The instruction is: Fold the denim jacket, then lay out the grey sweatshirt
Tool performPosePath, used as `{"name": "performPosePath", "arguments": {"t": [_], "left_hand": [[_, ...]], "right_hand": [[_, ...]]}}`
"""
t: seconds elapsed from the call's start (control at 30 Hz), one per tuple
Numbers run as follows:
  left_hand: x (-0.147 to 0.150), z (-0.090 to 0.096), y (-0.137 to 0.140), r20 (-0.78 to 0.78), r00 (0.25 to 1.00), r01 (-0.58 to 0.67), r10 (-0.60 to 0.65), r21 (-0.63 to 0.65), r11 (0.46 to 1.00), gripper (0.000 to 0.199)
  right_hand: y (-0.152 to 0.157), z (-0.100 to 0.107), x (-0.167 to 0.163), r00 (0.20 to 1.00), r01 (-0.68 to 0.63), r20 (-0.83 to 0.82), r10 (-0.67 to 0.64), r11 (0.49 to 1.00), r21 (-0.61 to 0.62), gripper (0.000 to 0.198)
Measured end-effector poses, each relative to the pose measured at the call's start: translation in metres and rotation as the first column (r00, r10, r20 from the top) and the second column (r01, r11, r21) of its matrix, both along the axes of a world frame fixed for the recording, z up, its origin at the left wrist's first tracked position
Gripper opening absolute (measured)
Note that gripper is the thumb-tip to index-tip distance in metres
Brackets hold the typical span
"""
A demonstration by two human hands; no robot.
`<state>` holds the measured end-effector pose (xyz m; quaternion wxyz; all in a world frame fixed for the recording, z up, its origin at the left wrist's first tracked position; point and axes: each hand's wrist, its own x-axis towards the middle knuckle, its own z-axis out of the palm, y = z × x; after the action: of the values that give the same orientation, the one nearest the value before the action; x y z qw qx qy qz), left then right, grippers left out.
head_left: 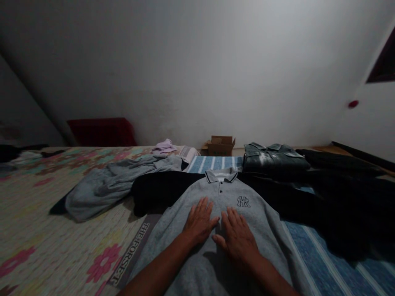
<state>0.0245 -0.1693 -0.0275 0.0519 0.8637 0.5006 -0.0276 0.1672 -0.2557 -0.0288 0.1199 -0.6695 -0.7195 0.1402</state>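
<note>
A grey polo shirt [212,255] with black sleeves lies spread out, front side up, its collar [221,174] pointing away from me. Dark stripes edge the collar, and a black letter emblem [243,201] is on the chest. My left hand [201,222] rests flat on the shirt's chest with fingers outstretched. Beside it, my right hand [237,236] also lies palm down on the cloth, below the emblem, thumb spread. The thumbs are close together. Both forearms cover part of the lower shirt, and its hem is out of view.
Left of the shirt is a crumpled grey garment [105,187] on a flowered cover [46,230]. At the back right sit a folded dark green jacket [274,158] and dark clothing [348,205] on a blue striped mat [336,263]. A cardboard box [220,146] stands by the wall.
</note>
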Motion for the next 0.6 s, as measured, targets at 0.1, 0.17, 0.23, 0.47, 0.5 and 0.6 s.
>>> {"name": "performPosePath", "arguments": {"t": [0.1, 0.17, 0.23, 0.47, 0.5, 0.6], "left_hand": [[0.002, -0.005, 0.003, -0.016, 1.0, -0.008, 0.007, -0.044, 0.999, 0.063], [0.0, -0.007, 0.002, -0.009, 1.0, -0.014, 0.014, -0.053, 0.999, 0.065], [-0.002, -0.007, 0.0, 0.0, 1.0, -0.016, 0.016, -0.061, 0.998, 0.066], [0.004, 0.004, 0.021, 0.042, 0.997, -0.059, 0.06, -0.02, 0.998, 0.066], [0.004, 0.006, 0.028, 0.043, 0.996, -0.071, 0.072, -0.012, 0.997, 0.066], [0.002, 0.002, 0.047, 0.027, 0.991, -0.13, 0.131, -0.024, 0.991, 0.068]], "right_hand": [[0.017, -0.002, 0.01, 0.995, 0.055, 0.082, -0.055, 0.998, -0.002, 0.072], [0.021, -0.013, 0.017, 0.991, 0.084, 0.109, -0.081, 0.996, -0.025, 0.074], [0.019, -0.025, 0.021, 0.989, 0.096, 0.114, -0.092, 0.995, -0.031, 0.075], [0.031, -0.016, 0.016, 0.984, 0.108, 0.142, -0.107, 0.994, 0.005, 0.074], [0.036, -0.013, 0.014, 0.984, 0.103, 0.148, -0.103, 0.995, 0.007, 0.074], [0.052, -0.012, 0.011, 0.984, 0.09, 0.152, -0.088, 0.996, -0.007, 0.073]]}}
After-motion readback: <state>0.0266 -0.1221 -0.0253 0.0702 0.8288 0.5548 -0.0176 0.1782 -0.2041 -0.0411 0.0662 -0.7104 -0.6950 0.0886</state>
